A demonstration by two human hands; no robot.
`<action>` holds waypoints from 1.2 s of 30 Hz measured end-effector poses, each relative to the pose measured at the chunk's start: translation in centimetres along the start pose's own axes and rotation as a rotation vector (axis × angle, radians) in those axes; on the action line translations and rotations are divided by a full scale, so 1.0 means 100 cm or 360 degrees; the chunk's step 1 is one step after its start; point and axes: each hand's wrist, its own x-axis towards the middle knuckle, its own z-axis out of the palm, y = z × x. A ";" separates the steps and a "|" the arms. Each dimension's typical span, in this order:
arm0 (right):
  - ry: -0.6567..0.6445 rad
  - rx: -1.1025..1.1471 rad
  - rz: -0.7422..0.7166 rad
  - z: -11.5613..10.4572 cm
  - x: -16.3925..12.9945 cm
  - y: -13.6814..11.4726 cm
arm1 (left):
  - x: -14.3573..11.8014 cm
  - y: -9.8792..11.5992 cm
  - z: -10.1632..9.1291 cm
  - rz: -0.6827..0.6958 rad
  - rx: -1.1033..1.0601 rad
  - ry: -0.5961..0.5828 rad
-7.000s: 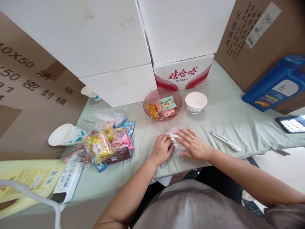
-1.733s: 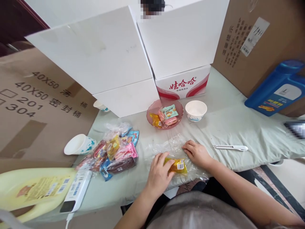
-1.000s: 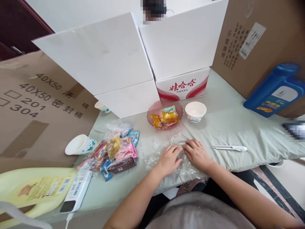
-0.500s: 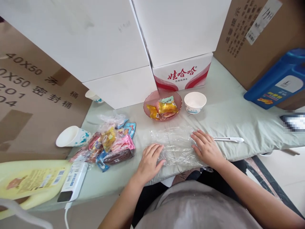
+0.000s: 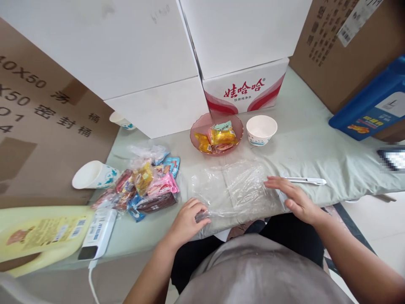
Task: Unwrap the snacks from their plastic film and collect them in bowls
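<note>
- The clear plastic bag (image 5: 236, 190) lies spread flat on the tabletop (image 5: 303, 147), just before the pink dish (image 5: 196, 128).
- Left hand (image 5: 186, 219): fingers curled, pinching the bag's near-left corner.
- Right hand (image 5: 292, 196): fingers released, flat on the bag's right edge, beside the pen (image 5: 305, 181).

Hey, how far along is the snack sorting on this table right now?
Done: several snack packets sit in the pink dish. In hand: the left hand pinches one end of a clear plastic bag, and the right hand lies flat on the other end. Left: a pile of wrapped snacks beside the bag.
</note>
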 end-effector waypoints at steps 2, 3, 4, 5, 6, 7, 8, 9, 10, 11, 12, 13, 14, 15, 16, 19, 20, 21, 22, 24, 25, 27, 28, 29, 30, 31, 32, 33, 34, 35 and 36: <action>-0.0105 -0.0028 0.0055 0.002 -0.006 -0.008 | 0.001 0.000 -0.001 -0.0044 -0.0142 -0.0066; -0.0125 -0.0090 0.0091 0.005 -0.007 -0.012 | 0.002 0.000 -0.002 -0.0064 -0.0208 -0.0094; -0.0139 -0.0154 0.0110 0.008 -0.007 -0.014 | 0.004 0.000 -0.003 -0.0086 -0.0273 -0.0120; -0.0155 -0.0203 0.0111 0.011 -0.007 -0.017 | 0.005 0.000 -0.004 -0.0105 -0.0340 -0.0141; -0.0172 -0.0226 0.0098 0.014 -0.005 -0.018 | 0.006 -0.001 -0.006 -0.0122 -0.0419 -0.0156; -0.0183 -0.0216 0.0081 0.014 -0.004 -0.020 | 0.006 -0.001 -0.008 -0.0138 -0.0513 -0.0167; -0.0180 -0.0174 0.0065 0.014 -0.003 -0.021 | 0.006 -0.002 -0.011 -0.0159 -0.0614 -0.0177; -0.0168 -0.0097 0.0057 0.012 -0.003 -0.023 | 0.006 -0.002 -0.013 -0.0190 -0.0716 -0.0182; -0.0157 0.0014 0.0061 0.010 -0.002 -0.024 | 0.006 -0.002 -0.016 -0.0235 -0.0819 -0.0186; -0.0147 0.0152 0.0083 0.007 -0.001 -0.026 | 0.005 -0.002 -0.018 -0.0296 -0.0920 -0.0195; -0.0145 0.0306 0.0124 0.005 0.000 -0.027 | 0.005 -0.002 -0.020 -0.0369 -0.1014 -0.0209; -0.0148 0.0467 0.0179 0.005 0.002 -0.028 | 0.005 -0.001 -0.021 -0.0443 -0.1100 -0.0228; -0.0139 0.0626 0.0245 0.005 0.005 -0.029 | 0.006 0.001 -0.021 -0.0509 -0.1176 -0.0246; -0.0109 0.0771 0.0316 0.008 0.009 -0.030 | 0.007 0.002 -0.021 -0.0563 -0.1233 -0.0258; -0.0060 0.0894 0.0387 0.011 0.015 -0.030 | 0.009 0.004 -0.020 -0.0604 -0.1263 -0.0257; 0.0109 0.1118 0.0585 0.030 0.036 -0.027 | 0.015 0.009 -0.013 -0.0668 -0.1208 -0.0151; 0.0141 0.1134 0.0645 0.037 0.043 -0.025 | 0.017 0.010 -0.010 -0.0680 -0.1164 -0.0095; 0.0154 0.1120 0.0698 0.044 0.050 -0.022 | 0.019 0.010 -0.007 -0.0689 -0.1113 -0.0036; 0.0158 0.1077 0.0739 0.049 0.055 -0.020 | 0.020 0.009 -0.005 -0.0695 -0.1058 0.0019; 0.0146 0.0919 0.0779 0.057 0.061 -0.015 | 0.020 0.006 -0.002 -0.0709 -0.0957 0.0114; 0.0141 0.0838 0.0786 0.059 0.062 -0.014 | 0.020 0.004 -0.002 -0.0717 -0.0916 0.0152; 0.0140 0.0731 0.0792 0.059 0.060 -0.013 | 0.018 0.001 -0.002 -0.0725 -0.0861 0.0200; 0.0144 0.0706 0.0790 0.058 0.059 -0.014 | 0.017 0.000 -0.003 -0.0721 -0.0841 0.0213; 0.0154 0.0693 0.0788 0.056 0.056 -0.015 | 0.016 -0.001 -0.003 -0.0709 -0.0821 0.0227; 0.0172 0.0685 0.0786 0.054 0.054 -0.016 | 0.016 -0.002 -0.003 -0.0693 -0.0803 0.0245; 0.0196 0.0674 0.0784 0.051 0.053 -0.018 | 0.017 -0.003 -0.003 -0.0680 -0.0787 0.0272; 0.0227 0.0661 0.0782 0.049 0.052 -0.019 | 0.018 -0.004 -0.002 -0.0669 -0.0777 0.0310; 0.0264 0.0637 0.0780 0.048 0.052 -0.019 | 0.021 -0.005 0.000 -0.0662 -0.0773 0.0366; 0.0301 0.0590 0.0771 0.047 0.054 -0.020 | 0.024 -0.006 0.002 -0.0663 -0.0772 0.0442; 0.0338 0.0508 0.0749 0.046 0.056 -0.019 | 0.027 -0.008 0.004 -0.0676 -0.0764 0.0534; 0.0377 0.0389 0.0712 0.046 0.059 -0.019 | 0.031 -0.010 0.007 -0.0697 -0.0738 0.0636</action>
